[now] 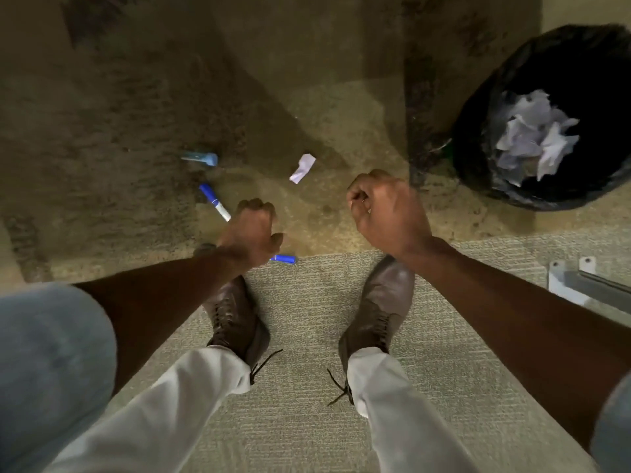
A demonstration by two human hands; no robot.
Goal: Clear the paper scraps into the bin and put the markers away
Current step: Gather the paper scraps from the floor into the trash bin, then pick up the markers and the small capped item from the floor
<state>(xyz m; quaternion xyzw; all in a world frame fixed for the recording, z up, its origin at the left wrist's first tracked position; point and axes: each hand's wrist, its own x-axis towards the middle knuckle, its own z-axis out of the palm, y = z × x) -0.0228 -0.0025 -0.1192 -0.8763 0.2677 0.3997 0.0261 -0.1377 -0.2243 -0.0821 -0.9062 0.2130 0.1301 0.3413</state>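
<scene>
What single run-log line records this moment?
bin: crumpled paper inside | paper scrap: on floor | blue marker: on floor | left hand, right hand: closed

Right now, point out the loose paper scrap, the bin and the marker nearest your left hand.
paper scrap [302,168], head view, middle of the sheet
bin [478,138], head view, left rim
blue marker [214,201], head view, barrel
</scene>
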